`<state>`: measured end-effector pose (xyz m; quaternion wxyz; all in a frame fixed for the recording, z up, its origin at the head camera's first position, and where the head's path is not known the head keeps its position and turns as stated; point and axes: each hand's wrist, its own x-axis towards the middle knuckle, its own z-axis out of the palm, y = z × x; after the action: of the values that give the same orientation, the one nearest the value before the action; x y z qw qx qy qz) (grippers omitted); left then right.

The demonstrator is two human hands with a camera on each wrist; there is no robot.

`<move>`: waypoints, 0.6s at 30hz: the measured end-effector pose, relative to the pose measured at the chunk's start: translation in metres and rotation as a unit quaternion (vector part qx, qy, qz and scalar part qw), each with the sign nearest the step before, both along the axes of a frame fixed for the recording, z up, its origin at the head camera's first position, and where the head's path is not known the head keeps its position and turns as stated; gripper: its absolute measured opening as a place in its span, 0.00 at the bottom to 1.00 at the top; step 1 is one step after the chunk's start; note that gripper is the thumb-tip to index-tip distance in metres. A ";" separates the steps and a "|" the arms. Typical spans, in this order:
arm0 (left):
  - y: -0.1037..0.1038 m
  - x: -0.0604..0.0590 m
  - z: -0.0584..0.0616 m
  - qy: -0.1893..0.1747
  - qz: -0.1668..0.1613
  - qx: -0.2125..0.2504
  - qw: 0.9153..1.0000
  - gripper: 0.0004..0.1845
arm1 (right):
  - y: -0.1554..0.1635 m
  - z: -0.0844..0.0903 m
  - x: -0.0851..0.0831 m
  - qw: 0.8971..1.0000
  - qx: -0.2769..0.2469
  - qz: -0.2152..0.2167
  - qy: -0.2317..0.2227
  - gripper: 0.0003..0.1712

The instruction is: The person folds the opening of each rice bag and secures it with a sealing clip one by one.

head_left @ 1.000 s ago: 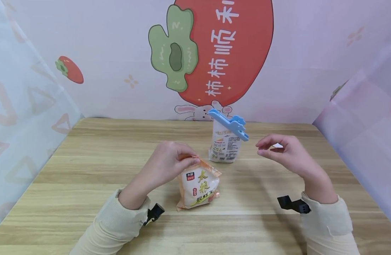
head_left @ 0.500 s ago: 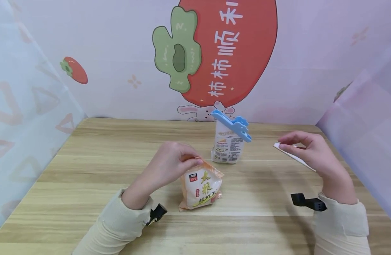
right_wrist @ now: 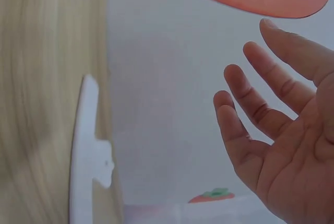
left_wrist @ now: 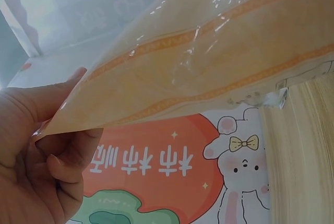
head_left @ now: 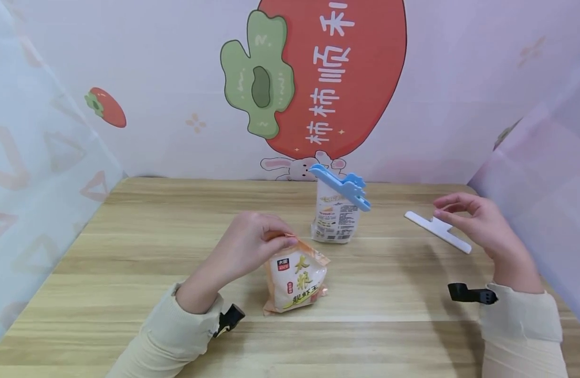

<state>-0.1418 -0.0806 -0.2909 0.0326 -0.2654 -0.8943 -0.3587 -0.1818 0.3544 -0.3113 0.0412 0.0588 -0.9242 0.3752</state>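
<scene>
From here I see a pale wood-grain tabletop and, behind it, a whitish printed backdrop with a big red cartoon persimmon above a white cartoon rabbit.
</scene>
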 end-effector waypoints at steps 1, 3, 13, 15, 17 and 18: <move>0.000 0.000 0.000 -0.001 -0.001 0.003 1.000 0.03 | 0.003 -0.001 -0.002 1.000 0.006 -0.003 -0.003 0.09; -0.001 0.000 0.000 -0.002 -0.003 0.008 1.000 0.03 | 0.009 -0.003 -0.006 1.000 0.013 -0.007 -0.009 0.09; -0.002 0.000 0.000 -0.006 -0.008 0.012 1.000 0.02 | 0.032 -0.014 -0.024 0.999 0.014 -0.001 -0.047 0.10; -0.001 0.000 0.000 -0.006 -0.008 0.012 1.000 0.02 | 0.035 -0.015 -0.028 0.998 0.019 -0.001 -0.054 0.12; -0.002 0.000 0.000 -0.005 -0.008 0.011 1.000 0.02 | 0.037 -0.017 -0.032 0.998 0.027 -0.001 -0.063 0.14; -0.002 0.000 0.000 -0.005 -0.007 0.010 1.000 0.02 | 0.039 -0.018 -0.033 0.997 0.031 0.000 -0.067 0.16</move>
<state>-0.1423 -0.0822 -0.2911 0.0286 -0.2694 -0.8890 -0.3693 -0.2150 0.3930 -0.3293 -0.0223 0.0351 -0.9359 0.3499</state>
